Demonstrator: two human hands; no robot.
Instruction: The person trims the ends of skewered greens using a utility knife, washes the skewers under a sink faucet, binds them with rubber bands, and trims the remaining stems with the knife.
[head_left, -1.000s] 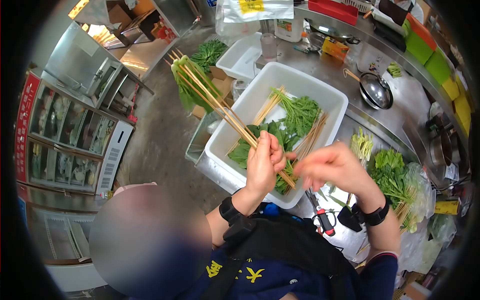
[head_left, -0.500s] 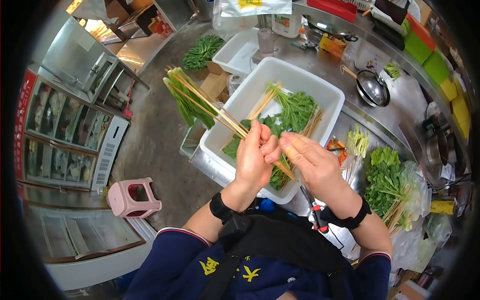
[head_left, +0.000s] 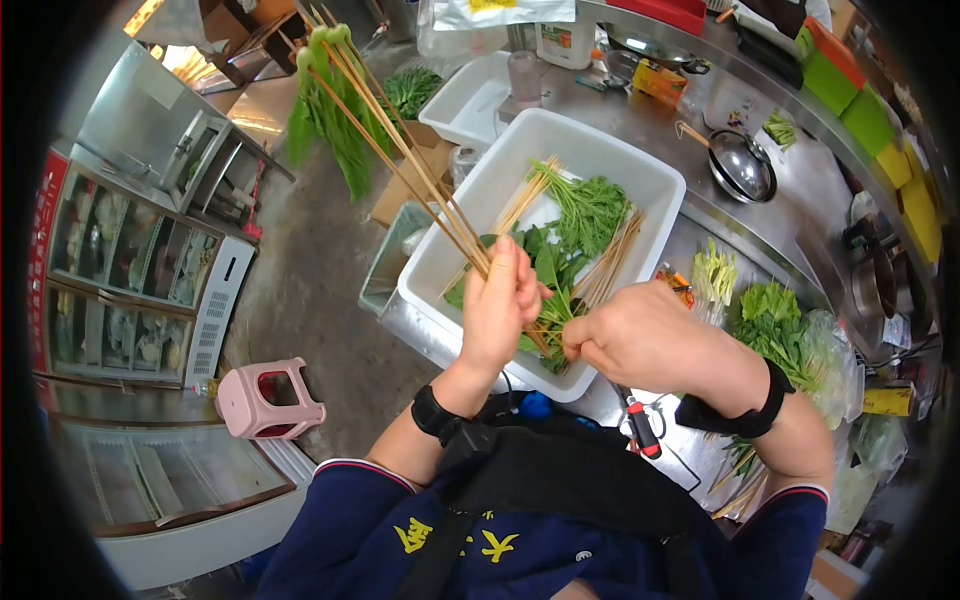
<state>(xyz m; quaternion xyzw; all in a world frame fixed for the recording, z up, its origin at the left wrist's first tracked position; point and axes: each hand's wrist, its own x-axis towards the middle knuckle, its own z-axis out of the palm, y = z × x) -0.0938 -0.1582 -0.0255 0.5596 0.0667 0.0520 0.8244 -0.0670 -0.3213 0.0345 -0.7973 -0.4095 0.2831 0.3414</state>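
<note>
My left hand (head_left: 497,310) is closed round a bunch of bamboo skewers (head_left: 415,165). At their far end, pale-stemmed leafy greens (head_left: 330,125) are threaded and hang down, up and left of the bin. The skewers' lower ends show below my fist. My right hand (head_left: 645,335) is curled shut beside those ends, over the bin's near right corner; whatever its fingers pinch is hidden. Beneath both hands, a white plastic bin (head_left: 418,285) contains feathery greens (head_left: 592,215), darker leaves and more skewers (head_left: 612,262).
On the steel counter to the right are skewered pale stems (head_left: 714,275), leafy greens (head_left: 775,330) and a lidded pan (head_left: 742,168). A red-and-black tool (head_left: 643,430) lies near my body. A pink stool (head_left: 268,398) and a glass-door fridge (head_left: 130,240) stand left.
My left hand has tilted the skewers steeper, swinging the leafy end up and left. My right hand has moved down and slightly right, away from my left fingers, and turned knuckles-up.
</note>
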